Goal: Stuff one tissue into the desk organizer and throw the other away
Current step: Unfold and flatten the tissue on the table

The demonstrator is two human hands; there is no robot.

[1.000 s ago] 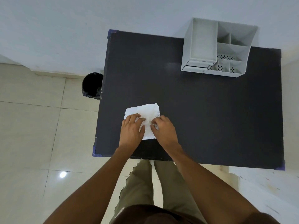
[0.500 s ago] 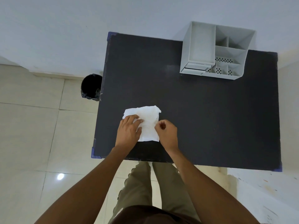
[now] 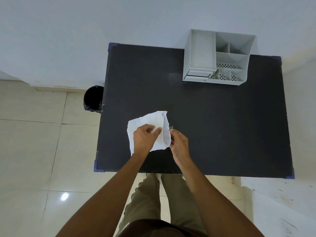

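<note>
- Separating the tissue layers is judged to be the step in hand: the left hand [image 3: 145,139] lies on the tissue [image 3: 150,124], thumb and fingers pinching a fold of the sheet near its middle.
- The right hand [image 3: 178,142] pinches the right edge of the sheet, which stands curled up off the tabletop [image 3: 222,125]; that hand is otherwise loosely curled.
- Location: the tissue sits near the front left of the tabletop, partly flat, partly lifted. Whether the two tissues are stacked here as one pile cannot be told.
- Handling, judged: very light, limp and thin, with no stiffness; it creases freely and tears if the two pinches pull apart. It will drift in moving air.
- Hold point, judged: take one layer at a free corner or edge with fingertip pressure only, then crumple it into the palm for carrying.
- The bin [image 3: 93,98] stands on the floor, just beside the left edge of the tabletop, open at the top.
- The organizer [image 3: 217,57] stands at the far right of the tabletop, well apart from the tissue; its compartments look empty. A crumpled wad should press into one easily.
</note>
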